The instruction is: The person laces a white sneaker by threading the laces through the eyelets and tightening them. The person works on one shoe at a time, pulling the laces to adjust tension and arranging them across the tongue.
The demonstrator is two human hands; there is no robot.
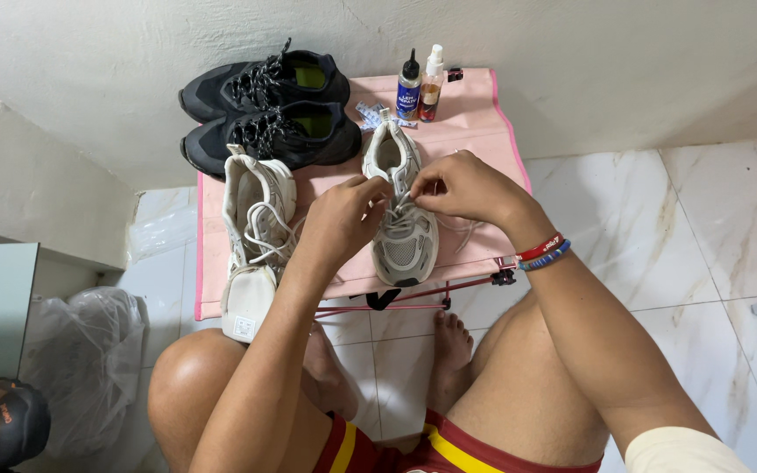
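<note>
**Laces handled on a white trainer at a pink folding table**

A white trainer (402, 210) is seen lying upright on a small pink folding table (475, 131), its toe turned toward the person and its opening toward the wall. Both hands are brought together over its lacing. The left hand (341, 219) is closed on the laces (396, 215) at the shoe's left side, and the right hand (460, 186) is pinched on a lace end just above the tongue, so that the two hands nearly touch. The shoe is kept flat on the cloth top, probably so that the eyelets face up and can be reached from both sides at once.

A second white trainer (256, 236) is laid on its side just to the left, partly over the table's near edge, with its laces loose; it is touched by neither hand. A pair of black trainers (269, 109) is set at the far left corner, against the wall and well apart from the hands. Two small bottles (420, 88), one dark and one with a pale cap, are stood upright at the back edge, with a small printed packet (368, 114) beside them. Red and blue wristbands (543, 252) are worn on the right wrist. The person's knees and bare feet are visible beneath the table on a marble-tiled floor (711, 228).
</note>
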